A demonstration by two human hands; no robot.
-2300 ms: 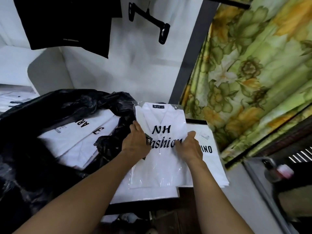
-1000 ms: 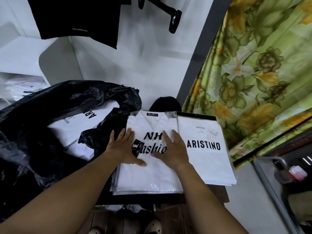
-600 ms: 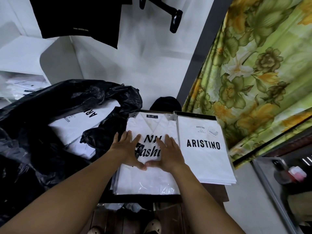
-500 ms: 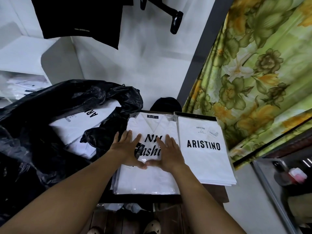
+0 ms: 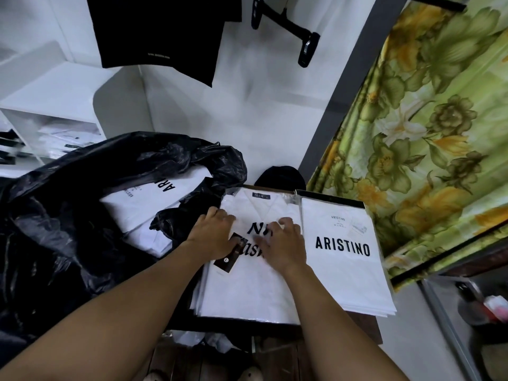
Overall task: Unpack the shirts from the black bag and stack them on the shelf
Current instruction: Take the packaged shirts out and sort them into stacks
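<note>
A white packed shirt printed "NH Fashion" (image 5: 247, 287) lies on top of the left pile on the dark wooden shelf (image 5: 362, 325). My left hand (image 5: 213, 235) and my right hand (image 5: 283, 243) both rest on its chest print, fingers bent with the tips down on the plastic. A black tag (image 5: 228, 259) shows under my left hand. To the right is a second pile topped by an "ARISTINO" shirt (image 5: 343, 251). The black bag (image 5: 68, 215) stands open on the left, with more white packed shirts (image 5: 154, 204) inside.
White shelving (image 5: 55, 105) at the back left holds other packed shirts. A green floral curtain (image 5: 426, 133) hangs close on the right. A black garment (image 5: 165, 37) and a black hanger (image 5: 288, 31) hang above. A dark round item (image 5: 280, 176) sits behind the piles.
The NH Fashion shirt went from held upright to lying flat on the left pile. My hands then slid together over its print, and their fingers have bent more.
</note>
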